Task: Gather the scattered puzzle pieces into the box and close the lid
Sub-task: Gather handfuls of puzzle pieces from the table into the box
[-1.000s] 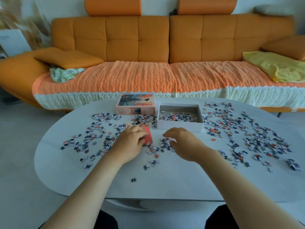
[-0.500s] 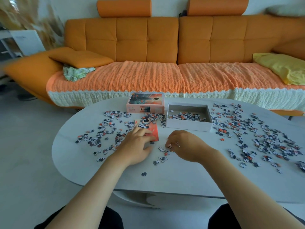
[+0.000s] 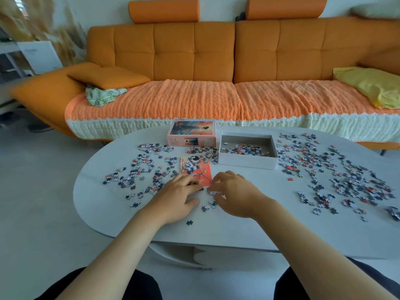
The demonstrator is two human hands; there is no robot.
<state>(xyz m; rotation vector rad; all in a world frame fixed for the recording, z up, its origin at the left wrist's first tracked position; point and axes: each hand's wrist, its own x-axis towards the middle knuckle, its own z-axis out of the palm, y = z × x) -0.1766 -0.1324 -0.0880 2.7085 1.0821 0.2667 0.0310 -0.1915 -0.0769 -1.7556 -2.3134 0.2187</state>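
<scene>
Small puzzle pieces lie scattered over the pale oval table (image 3: 249,228), one spread at the left (image 3: 149,167) and a wider one at the right (image 3: 337,176). The open white box (image 3: 246,163) stands mid-table with a thin layer of pieces inside. Its picture lid (image 3: 191,135) stands just left of the box. An orange picture card (image 3: 203,173) lies flat in front of the lid, partly covered by pieces. My left hand (image 3: 179,199) rests palm down at the card's near edge, thumb spread. My right hand (image 3: 236,193) is cupped over a small cluster of pieces beside it.
An orange sofa (image 3: 194,55) with a knitted cover runs behind the table, carrying an orange cushion (image 3: 108,75) and a yellow cloth (image 3: 372,85). A single piece (image 3: 189,223) lies near the table's front edge. My knees show below the table edge.
Both hands have drawn closer together at the card's near edge, the right hand sliding left with pieces under it. The view has shifted left, so the table sits further right in frame.
</scene>
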